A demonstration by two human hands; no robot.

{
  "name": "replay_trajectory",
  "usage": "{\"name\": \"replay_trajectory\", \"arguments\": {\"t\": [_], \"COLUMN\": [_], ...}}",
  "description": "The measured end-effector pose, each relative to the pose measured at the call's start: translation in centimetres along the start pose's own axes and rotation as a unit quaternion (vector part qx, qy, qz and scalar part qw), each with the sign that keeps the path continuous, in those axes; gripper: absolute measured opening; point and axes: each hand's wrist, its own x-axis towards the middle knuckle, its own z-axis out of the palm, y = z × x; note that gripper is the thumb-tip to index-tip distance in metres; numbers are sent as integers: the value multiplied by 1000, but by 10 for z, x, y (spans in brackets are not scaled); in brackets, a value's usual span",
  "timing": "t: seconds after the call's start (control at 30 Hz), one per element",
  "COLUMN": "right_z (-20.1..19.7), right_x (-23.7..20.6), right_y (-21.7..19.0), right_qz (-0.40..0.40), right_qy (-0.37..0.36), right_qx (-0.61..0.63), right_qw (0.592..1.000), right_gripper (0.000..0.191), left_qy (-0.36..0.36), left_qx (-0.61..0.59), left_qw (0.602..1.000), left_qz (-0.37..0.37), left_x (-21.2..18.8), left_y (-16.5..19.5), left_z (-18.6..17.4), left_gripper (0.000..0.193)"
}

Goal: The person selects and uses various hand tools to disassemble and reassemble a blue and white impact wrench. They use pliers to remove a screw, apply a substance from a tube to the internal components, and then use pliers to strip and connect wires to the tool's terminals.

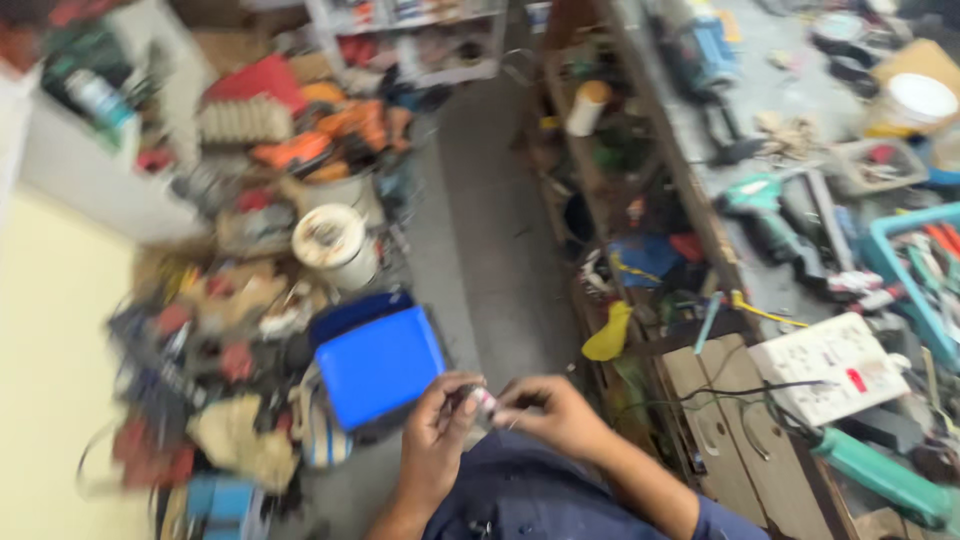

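head view: looking down, blurred by motion, so fine detail is hard to read.
grip: both hands meet in front of the body and pinch one small pale part with a reddish spot (pixel 483 403) between the fingertips.
left hand: left hand (pixel 436 440) is closed on the left end of the part, thumb on top.
right hand: right hand (pixel 553 413) is closed on the right end, fingers curled over it.
part position: low centre of the view, above the dark blue lap (pixel 520 495), over the grey floor (pixel 490 250).
near left: a bright blue plastic box with a flat lid (pixel 380 365) stands just beside the left hand.
further left: a white round bucket (pixel 335 243) stands in a heap of mixed tools.
right side: a wooden workbench (pixel 735 440) carries a white flat power strip (pixel 828 366); a teal power tool (pixel 885 478) lies near its edge.
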Motion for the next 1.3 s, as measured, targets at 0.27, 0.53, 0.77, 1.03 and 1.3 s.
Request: {"name": "replay_trajectory", "arguments": {"t": [0.27, 0.53, 0.77, 1.03, 1.3], "right_z": [-107, -284, -381, -503, -615], "right_x": [115, 189, 207, 290, 320], "right_y": [17, 5, 14, 21, 4], "right_qz": [62, 90, 121, 6, 102], "right_qy": [51, 205, 393, 547, 673], "right_qx": [-40, -251, -61, -31, -101], "right_qw": [996, 942, 909, 837, 725], "right_gripper": [20, 25, 29, 31, 35], "left_qy": [-127, -241, -393, -503, -512], "left_qx": [-19, 47, 147, 158, 243], "left_qw": [982, 948, 867, 829, 740], "left_qz": [-138, -204, -268, 189, 360], "left_x": [194, 427, 571, 685, 825], "left_y": [-89, -121, -149, -135, -148], "left_z": [22, 85, 204, 338, 432], "left_gripper": [44, 40, 39, 70, 52]}}
